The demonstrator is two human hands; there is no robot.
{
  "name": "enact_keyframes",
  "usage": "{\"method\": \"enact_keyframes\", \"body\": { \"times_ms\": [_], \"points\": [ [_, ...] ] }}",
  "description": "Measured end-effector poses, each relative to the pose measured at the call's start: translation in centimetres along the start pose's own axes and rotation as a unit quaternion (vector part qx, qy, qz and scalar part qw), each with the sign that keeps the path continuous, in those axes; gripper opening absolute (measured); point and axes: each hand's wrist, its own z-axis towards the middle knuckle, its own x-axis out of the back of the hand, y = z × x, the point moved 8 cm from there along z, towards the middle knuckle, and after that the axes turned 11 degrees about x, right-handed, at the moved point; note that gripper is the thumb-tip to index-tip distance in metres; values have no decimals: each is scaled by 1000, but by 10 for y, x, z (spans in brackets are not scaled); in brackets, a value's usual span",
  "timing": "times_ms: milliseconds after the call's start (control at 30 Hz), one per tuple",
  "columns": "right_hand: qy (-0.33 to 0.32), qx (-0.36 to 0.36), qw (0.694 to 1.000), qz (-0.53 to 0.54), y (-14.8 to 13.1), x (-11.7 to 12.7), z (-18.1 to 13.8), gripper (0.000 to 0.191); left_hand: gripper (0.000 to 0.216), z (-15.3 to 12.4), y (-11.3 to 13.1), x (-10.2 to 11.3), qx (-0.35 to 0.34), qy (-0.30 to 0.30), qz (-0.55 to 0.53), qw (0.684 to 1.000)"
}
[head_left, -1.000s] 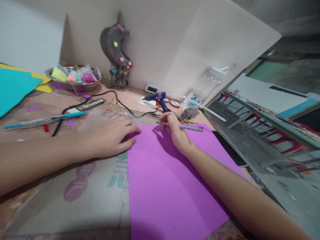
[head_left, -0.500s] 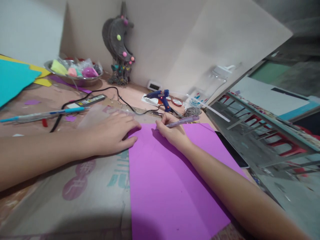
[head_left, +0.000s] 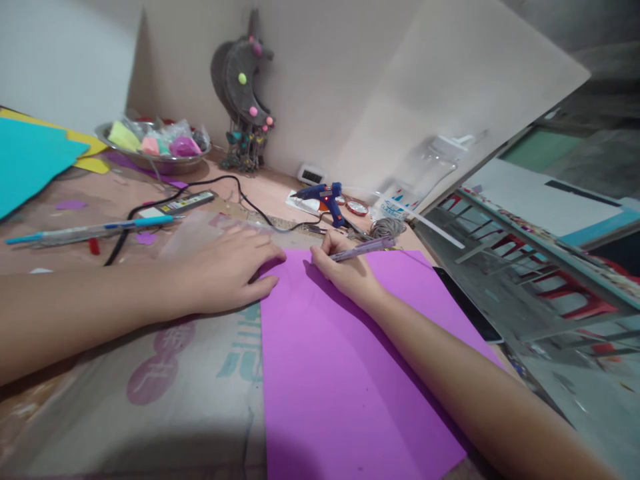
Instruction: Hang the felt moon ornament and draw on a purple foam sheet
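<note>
A purple sheet of paper or foam (head_left: pixel 340 373) lies on a printed, pale plastic sheet (head_left: pixel 200 380) on the table. My right hand (head_left: pixel 345 267) rests on the far part of the purple sheet, its fingers closed around a pen (head_left: pixel 363 248) with a clear purplish barrel. The pen's tip is hidden behind my fingers. My left hand (head_left: pixel 240 267) lies flat at the sheet's far left corner, thumb and fingers apart, with the fingertips on its edge. It holds nothing.
Beyond my hands lie a blue glue gun (head_left: pixel 323 197), a ball of grey cord (head_left: pixel 389 228) and a black cable (head_left: pixel 235 179). A blue pen (head_left: pixel 95 230) and a metal bowl of colourful packets (head_left: pixel 160 160) are at left. A dark tablet-like slab (head_left: pixel 467 303) sits at right.
The whole view has shifted slightly. The pen in my right hand leans a little differently, its rear end lower; my left hand stays at the sheet's corner.
</note>
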Motion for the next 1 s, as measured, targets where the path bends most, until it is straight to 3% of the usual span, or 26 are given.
{"method": "enact_keyframes", "body": {
  "times_ms": [1000],
  "points": [
    [6, 21, 999, -32, -5, 2, 1, 26, 43, 0, -1, 0, -1, 1, -4, 1000]
  ]
}}
